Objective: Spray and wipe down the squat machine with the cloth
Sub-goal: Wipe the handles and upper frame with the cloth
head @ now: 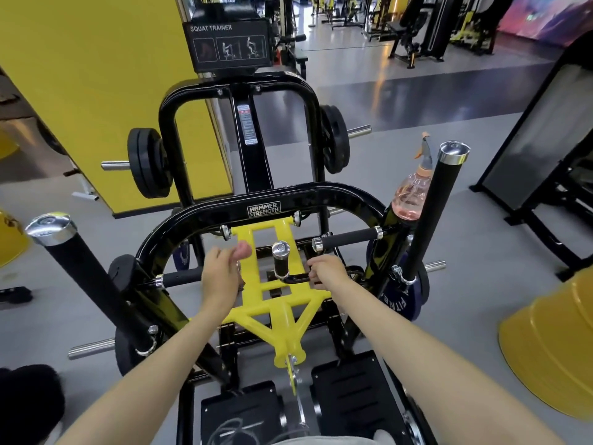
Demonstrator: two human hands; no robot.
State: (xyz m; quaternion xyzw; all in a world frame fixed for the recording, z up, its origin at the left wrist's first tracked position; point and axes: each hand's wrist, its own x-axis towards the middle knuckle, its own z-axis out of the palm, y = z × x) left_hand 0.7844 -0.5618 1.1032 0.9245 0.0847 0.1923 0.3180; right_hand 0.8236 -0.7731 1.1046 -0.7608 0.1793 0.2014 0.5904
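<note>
The black and yellow squat machine stands right in front of me, labelled Hammer Strength. My right hand grips the black bent bar at the foot of a short upright handle with a chrome cap. My left hand hovers over the yellow frame with curled fingers and the thumb up; what it holds, if anything, is hidden. A pink spray bottle with an orange trigger stands on the machine's right side. Grey fabric shows at the bottom edge; I cannot tell if it is the cloth.
Two long padded posts with chrome caps rise at left and right. Weight plates hang on the machine's horns. Black footplates lie below. A yellow wall is at left, other gym machines behind, a yellow object at right.
</note>
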